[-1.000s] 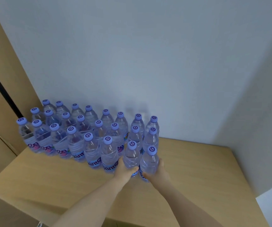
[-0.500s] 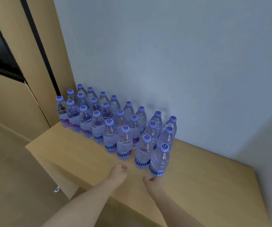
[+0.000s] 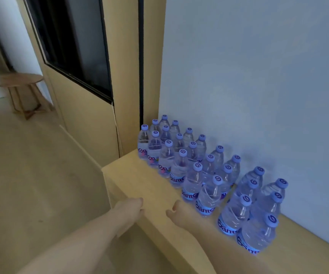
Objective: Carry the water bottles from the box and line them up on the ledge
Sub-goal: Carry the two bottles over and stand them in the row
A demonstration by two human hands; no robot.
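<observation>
Step in hand: between trips, by my judgement; both hands are free of any bottle, so the likely business is going for more.
Left hand point(image 3: 132, 204): lower centre of the frame, over the front edge of the ledge; fingers loosely curled, thumb apart, holding nothing.
Right hand point(image 3: 176, 209): just right of the left hand, above the ledge top; fingers loosely curled, empty; near the closest front bottle but not touching it.
Water bottles point(image 3: 207, 175): a block of upright bottles with purple caps, three deep, running from centre frame down to the lower right; back row close to the wall point(image 3: 258, 86); the front bottle point(image 3: 208, 196) stands just beside the right hand.
Ledge point(image 3: 149, 186): pale wood, running from the door frame point(image 3: 128, 76) down towards the lower right; bare strip along its front; more bare top at the lower right corner, past the last bottle point(image 3: 258, 236).
Box: not in view; where it sits I cannot tell.
Elsewhere: a dark glass panel point(image 3: 76, 46) in the upper left; a round wooden stool point(image 3: 19, 82) at the left edge; pale floor point(image 3: 31, 175) below.
Next move calls for: finding the box, gripping a bottle in each hand, and setting them upright at the lower-right end of the rows without knocking the neighbours.
</observation>
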